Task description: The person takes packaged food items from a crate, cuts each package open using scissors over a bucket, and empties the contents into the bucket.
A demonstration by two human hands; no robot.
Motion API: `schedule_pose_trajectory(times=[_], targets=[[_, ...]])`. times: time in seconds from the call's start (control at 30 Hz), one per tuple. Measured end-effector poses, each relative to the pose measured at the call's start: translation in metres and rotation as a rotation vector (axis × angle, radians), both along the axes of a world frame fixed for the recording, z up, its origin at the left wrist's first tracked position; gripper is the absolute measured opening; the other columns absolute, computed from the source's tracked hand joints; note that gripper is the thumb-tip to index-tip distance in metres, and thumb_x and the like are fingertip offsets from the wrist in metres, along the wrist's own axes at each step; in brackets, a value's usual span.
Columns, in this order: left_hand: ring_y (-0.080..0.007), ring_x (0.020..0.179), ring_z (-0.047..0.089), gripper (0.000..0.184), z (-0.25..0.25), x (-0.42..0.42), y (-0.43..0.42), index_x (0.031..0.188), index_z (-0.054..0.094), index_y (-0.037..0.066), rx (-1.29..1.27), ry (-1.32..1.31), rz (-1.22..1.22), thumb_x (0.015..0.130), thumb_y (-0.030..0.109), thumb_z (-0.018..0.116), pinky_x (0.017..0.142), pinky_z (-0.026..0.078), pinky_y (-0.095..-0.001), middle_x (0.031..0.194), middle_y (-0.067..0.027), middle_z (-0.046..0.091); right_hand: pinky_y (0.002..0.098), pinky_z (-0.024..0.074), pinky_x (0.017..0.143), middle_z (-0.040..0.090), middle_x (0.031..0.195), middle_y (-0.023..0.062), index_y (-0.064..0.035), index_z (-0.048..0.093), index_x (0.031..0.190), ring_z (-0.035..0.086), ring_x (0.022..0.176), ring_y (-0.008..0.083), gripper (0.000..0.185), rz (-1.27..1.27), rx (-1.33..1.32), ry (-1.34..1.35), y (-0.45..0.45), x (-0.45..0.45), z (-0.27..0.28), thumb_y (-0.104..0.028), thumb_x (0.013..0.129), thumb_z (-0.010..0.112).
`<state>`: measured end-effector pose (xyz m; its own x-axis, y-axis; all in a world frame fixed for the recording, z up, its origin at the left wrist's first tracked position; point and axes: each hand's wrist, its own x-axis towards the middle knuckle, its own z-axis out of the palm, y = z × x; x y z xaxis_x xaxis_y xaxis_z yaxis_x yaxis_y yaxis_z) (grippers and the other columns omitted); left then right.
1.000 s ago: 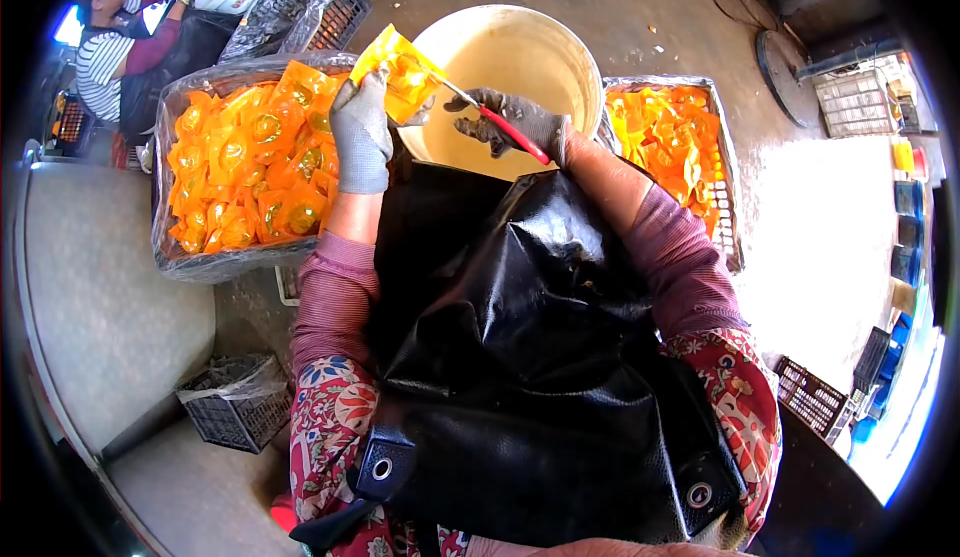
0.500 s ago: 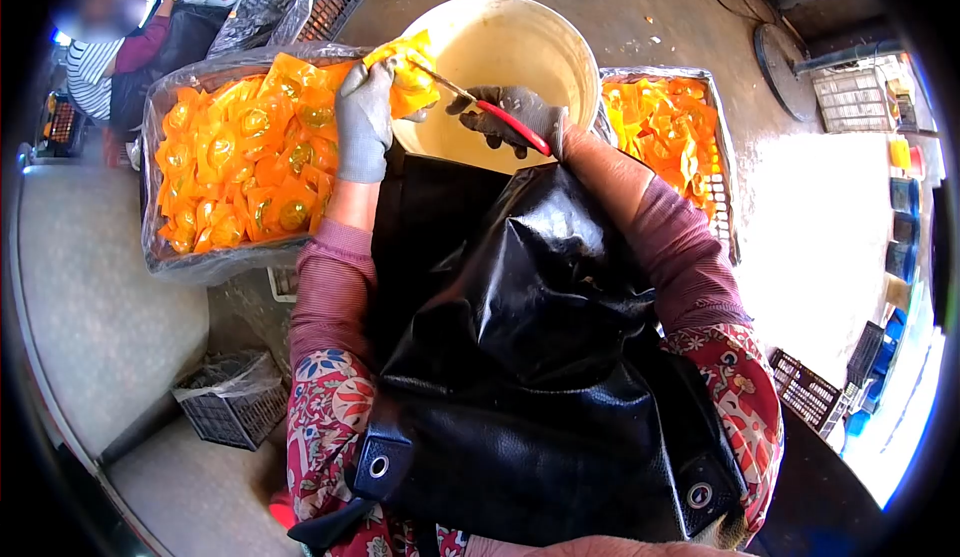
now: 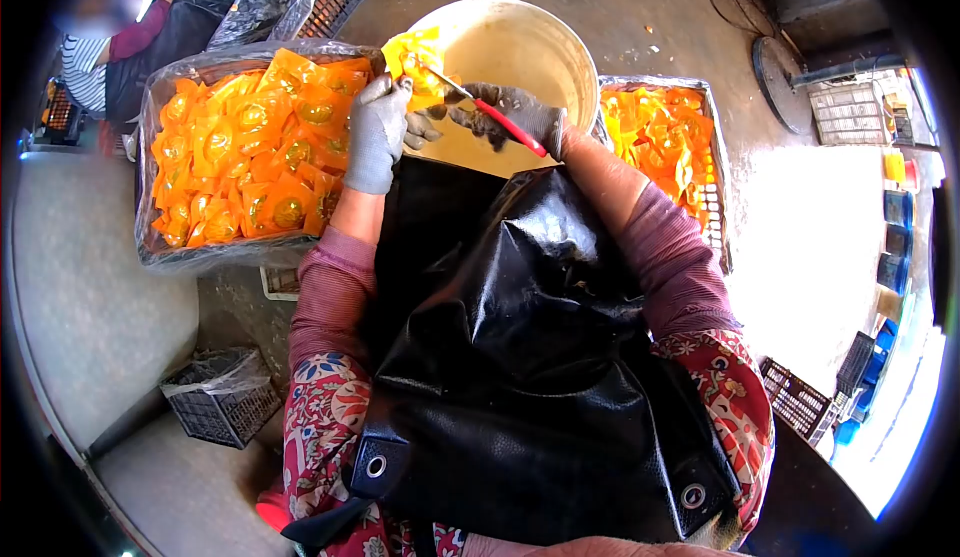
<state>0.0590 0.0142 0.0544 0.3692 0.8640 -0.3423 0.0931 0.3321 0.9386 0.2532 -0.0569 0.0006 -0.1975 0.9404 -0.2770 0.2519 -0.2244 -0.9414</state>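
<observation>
My left hand (image 3: 380, 129), in a grey glove, is closed on a yellow-orange packet (image 3: 413, 57) above the left rim of a large cream bucket (image 3: 575, 52). A tool with a red handle (image 3: 512, 129) is gripped in my gloved right hand (image 3: 510, 112), and its metal end touches the packet. To the left stands a plastic-lined crate (image 3: 150, 192) heaped with orange packets (image 3: 255, 122). Right of the bucket, a second crate (image 3: 716, 197) holds more packets (image 3: 655, 132). A black apron (image 3: 540, 357) covers my lap.
Another person (image 3: 130, 42) is at the upper left beside a lined crate (image 3: 335, 7). A dark crate (image 3: 225, 402) sits at the lower left. Further right are a round metal plate on a stand (image 3: 783, 85), a white crate (image 3: 850, 105) and a brown crate (image 3: 795, 397).
The packet and my left hand have shifted slightly right, nearer my right hand. The tool's metal end still meets the packet. The view has moved a little.
</observation>
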Motion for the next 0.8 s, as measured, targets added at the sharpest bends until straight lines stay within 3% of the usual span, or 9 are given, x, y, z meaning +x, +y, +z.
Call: schedule_pose_trajectory(times=[0.07, 0.2, 0.27, 0.43, 0.47, 0.6, 0.67, 0.73, 0.8], targets=[[-0.0234, 0.043, 0.061, 0.019, 0.000, -0.003, 0.004, 0.102, 0.055, 0.005, -0.011, 0.004, -0.037, 0.095, 0.021, 0.047, 0.031, 0.042, -0.0278, 0.070, -0.0145, 0.065, 0.0187, 0.0455, 0.051, 0.066, 0.091, 0.0052, -0.0087, 0.057, 0.121, 0.058, 0.061, 0.0074, 0.034, 0.002, -0.205, -0.073, -0.011, -0.006, 0.059, -0.020, 0.089, 0.058], [-0.0222, 0.041, 0.059, 0.016, 0.011, -0.003, 0.004, 0.098, 0.054, 0.006, -0.040, 0.069, -0.071, 0.095, 0.020, 0.048, 0.031, 0.042, -0.0282, 0.071, -0.0147, 0.066, 0.0183, 0.0443, 0.047, 0.065, 0.085, 0.0046, -0.0087, 0.057, 0.120, 0.055, 0.056, 0.0070, 0.034, -0.023, -0.226, 0.159, -0.015, 0.001, 0.058, -0.024, 0.090, 0.058], [-0.0209, 0.040, 0.058, 0.015, 0.013, -0.003, 0.006, 0.099, 0.054, 0.007, -0.044, 0.129, -0.113, 0.095, 0.020, 0.047, 0.032, 0.042, -0.0282, 0.071, -0.0145, 0.066, 0.0224, 0.0464, 0.055, 0.062, 0.088, 0.0038, -0.0138, 0.055, 0.123, 0.058, 0.066, 0.0103, 0.038, 0.068, 0.032, -0.074, -0.003, -0.004, 0.034, -0.034, 0.090, 0.054], [-0.0181, 0.038, 0.055, 0.019, -0.017, -0.012, 0.020, 0.104, 0.055, 0.007, 0.027, 0.130, -0.269, 0.095, 0.022, 0.046, 0.032, 0.040, -0.0275, 0.068, -0.0140, 0.064, 0.0256, 0.0474, 0.060, 0.062, 0.093, 0.0031, -0.0140, 0.054, 0.123, 0.059, 0.072, 0.0099, 0.038, 0.116, -0.231, 0.059, -0.009, 0.008, 0.043, -0.035, 0.091, 0.051], [-0.0180, 0.037, 0.055, 0.019, -0.006, -0.012, 0.020, 0.104, 0.055, 0.007, 0.004, 0.142, -0.290, 0.095, 0.021, 0.046, 0.032, 0.040, -0.0274, 0.067, -0.0138, 0.064, 0.0259, 0.0469, 0.059, 0.062, 0.097, 0.0028, -0.0139, 0.054, 0.122, 0.059, 0.076, 0.0101, 0.034, 0.168, -0.243, -0.135, -0.009, 0.009, 0.043, -0.029, 0.093, 0.047], [-0.0180, 0.037, 0.055, 0.021, 0.004, -0.010, 0.023, 0.107, 0.054, 0.008, 0.023, 0.236, -0.348, 0.095, 0.021, 0.045, 0.033, 0.041, -0.0264, 0.065, -0.0137, 0.064, 0.0168, 0.0426, 0.043, 0.064, 0.084, 0.0007, -0.0100, 0.057, 0.121, 0.056, 0.057, 0.0049, 0.036, 0.009, 0.028, 0.233, -0.012, 0.004, 0.026, -0.021, 0.087, 0.062], [-0.0176, 0.039, 0.056, 0.022, 0.009, -0.005, 0.025, 0.109, 0.053, 0.007, 0.053, 0.373, -0.406, 0.095, 0.021, 0.045, 0.033, 0.043, -0.0257, 0.065, -0.0146, 0.063, 0.0174, 0.0425, 0.042, 0.064, 0.083, 0.0009, -0.0100, 0.057, 0.121, 0.056, 0.057, 0.0050, 0.036, -0.152, -0.244, 0.526, -0.010, 0.003, 0.024, -0.022, 0.087, 0.062], [-0.0178, 0.039, 0.057, 0.020, 0.001, -0.010, 0.028, 0.106, 0.055, 0.006, 0.005, 0.252, -0.375, 0.094, 0.021, 0.047, 0.034, 0.044, -0.0271, 0.067, -0.0151, 0.063, 0.0240, 0.0448, 0.051, 0.064, 0.083, 0.0060, -0.0181, 0.055, 0.122, 0.058, 0.065, 0.0124, 0.032, 0.038, -0.218, 0.007, -0.013, 0.006, 0.047, -0.030, 0.093, 0.049], [-0.0174, 0.049, 0.061, 0.018, 0.001, -0.003, 0.026, 0.098, 0.059, 0.004, 0.043, 0.128, -0.259, 0.091, 0.020, 0.053, 0.043, 0.052, -0.0299, 0.075, -0.0128, 0.064, 0.0235, 0.0437, 0.048, 0.063, 0.077, 0.0065, -0.0177, 0.056, 0.121, 0.058, 0.061, 0.0127, 0.031, 0.034, -0.184, -0.134, -0.011, 0.005, 0.056, -0.030, 0.093, 0.050]])
